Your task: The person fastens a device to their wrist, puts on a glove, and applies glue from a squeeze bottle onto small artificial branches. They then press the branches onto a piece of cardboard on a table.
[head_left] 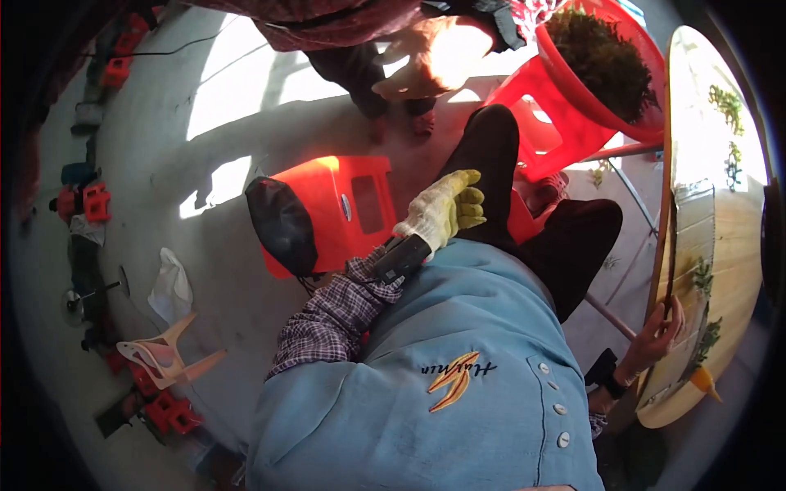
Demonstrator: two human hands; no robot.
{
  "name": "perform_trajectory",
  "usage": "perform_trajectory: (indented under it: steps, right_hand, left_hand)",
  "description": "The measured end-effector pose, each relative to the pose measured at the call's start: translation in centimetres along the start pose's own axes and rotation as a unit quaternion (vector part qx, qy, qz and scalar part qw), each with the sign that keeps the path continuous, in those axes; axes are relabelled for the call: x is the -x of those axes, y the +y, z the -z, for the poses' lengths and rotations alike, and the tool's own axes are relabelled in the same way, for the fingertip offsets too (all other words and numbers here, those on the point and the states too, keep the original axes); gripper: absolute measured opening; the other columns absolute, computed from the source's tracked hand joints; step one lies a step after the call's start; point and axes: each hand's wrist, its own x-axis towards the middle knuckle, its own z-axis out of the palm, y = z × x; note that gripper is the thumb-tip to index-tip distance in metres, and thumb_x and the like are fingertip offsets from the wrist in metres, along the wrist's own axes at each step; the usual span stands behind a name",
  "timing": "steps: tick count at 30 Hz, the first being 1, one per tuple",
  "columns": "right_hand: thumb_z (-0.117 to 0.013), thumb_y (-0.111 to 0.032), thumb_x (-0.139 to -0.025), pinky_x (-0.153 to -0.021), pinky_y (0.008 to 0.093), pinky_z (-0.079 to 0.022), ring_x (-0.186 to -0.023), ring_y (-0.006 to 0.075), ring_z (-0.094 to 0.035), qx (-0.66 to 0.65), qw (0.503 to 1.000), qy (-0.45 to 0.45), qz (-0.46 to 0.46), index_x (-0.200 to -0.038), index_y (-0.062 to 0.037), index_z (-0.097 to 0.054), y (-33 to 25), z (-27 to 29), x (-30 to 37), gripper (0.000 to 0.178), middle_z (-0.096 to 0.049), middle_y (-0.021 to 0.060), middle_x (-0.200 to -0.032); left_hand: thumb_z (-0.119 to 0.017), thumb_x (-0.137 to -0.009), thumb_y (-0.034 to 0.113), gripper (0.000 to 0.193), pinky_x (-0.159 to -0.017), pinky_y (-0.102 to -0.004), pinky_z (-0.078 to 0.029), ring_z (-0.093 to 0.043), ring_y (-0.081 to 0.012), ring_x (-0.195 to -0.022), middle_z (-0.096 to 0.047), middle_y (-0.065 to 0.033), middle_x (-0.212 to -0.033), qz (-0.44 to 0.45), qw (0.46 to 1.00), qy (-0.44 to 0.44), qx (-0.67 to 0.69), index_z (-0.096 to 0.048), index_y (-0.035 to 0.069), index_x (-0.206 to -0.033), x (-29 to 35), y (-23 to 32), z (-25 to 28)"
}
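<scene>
My left hand (446, 211), in a yellow and white work glove, lies over my lap with its fingers loosely curled and apart. Nothing shows in it. My bare right hand (657, 334) is at the near edge of the wooden table (741, 270) on the right. Its fingers are closed at a thin dark strip along that edge; what they grip is unclear. Beside them on the table are a long flat strip with a marked edge (694, 214) and small green sprigs (702, 278). A yellow-orange pointed piece (704, 381) juts from the table's near end.
A red basket (602, 123) full of greenery stands on a red stool (536, 123) ahead. Another red stool (356, 200) with a black cover is to my left. A person's hand (434, 61) reaches in across from me. An upturned pale stool (168, 352) lies farther left.
</scene>
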Motion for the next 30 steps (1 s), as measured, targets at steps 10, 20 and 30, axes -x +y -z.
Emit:
perform_trajectory:
  steps: [10,20,30]
  right_hand:
    - [-0.063,-0.005,-0.096,-0.086,0.0342,-0.051,-0.108,0.0278,-0.061,-0.018,1.0,0.004,0.013,-0.122,-0.0003,-0.064,3.6,-2.8,-3.8,0.027,-0.064,0.0146,-0.118]
    - [-0.06,-0.003,-0.099,-0.095,0.0399,-0.049,-0.115,0.0321,-0.059,-0.039,0.999,-0.004,0.016,-0.128,0.0011,-0.061,15.6,-0.1,-4.7,0.029,-0.062,0.0174,-0.121]
    - [-0.067,-0.028,-0.098,-0.08,0.0425,-0.054,-0.093,0.0351,-0.065,-0.144,0.989,0.036,0.011,-0.109,-0.0016,-0.07,15.1,2.0,-11.9,0.029,-0.069,0.0181,-0.099]
  left_hand:
    - [-0.055,-0.103,0.038,0.033,-0.065,-0.0406,-0.059,-0.065,-0.0219,-0.067,-0.069,-0.0063,-0.084,-0.051,0.992,0.049,0.103,-0.064,0.009,-0.117,-1.9,-0.2,0.2]
    - [-0.058,-0.102,0.035,0.032,-0.062,-0.0337,-0.06,-0.066,-0.0181,-0.064,-0.068,-0.0053,-0.087,-0.039,0.993,0.11,0.004,-0.063,0.01,-0.121,-2.3,-7.3,-9.2]
    - [-0.057,-0.102,0.033,0.033,-0.063,-0.0313,-0.062,-0.067,-0.0151,-0.067,-0.07,-0.0045,-0.092,-0.082,0.987,0.12,-0.064,-0.062,0.013,-0.128,-3.3,-11.9,-15.2]
